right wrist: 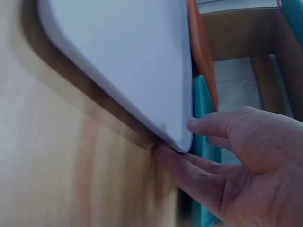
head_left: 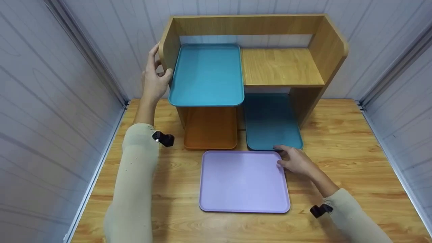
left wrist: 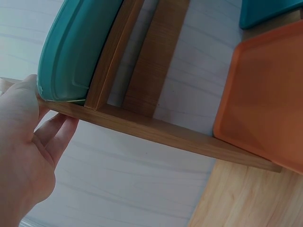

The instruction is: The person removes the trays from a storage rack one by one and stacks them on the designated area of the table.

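Wood table (head_left: 341, 141): right hand (head_left: 297, 162) pinches the lilac tray (head_left: 243, 181) at its far corner; stiff, light, probably slick. Left hand (head_left: 154, 79) open against the shelf (head_left: 332, 44).

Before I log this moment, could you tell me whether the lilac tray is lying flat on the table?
Not quite: the lilac tray has its corner raised, the right hand fingers under it, thumb on top.

Wood table (head_left: 354, 135) w/ shelf unit (head_left: 324, 44), lilac tray (head_left: 243, 180), orange tray (head_left: 210, 130), dark teal tray (head_left: 270, 123)
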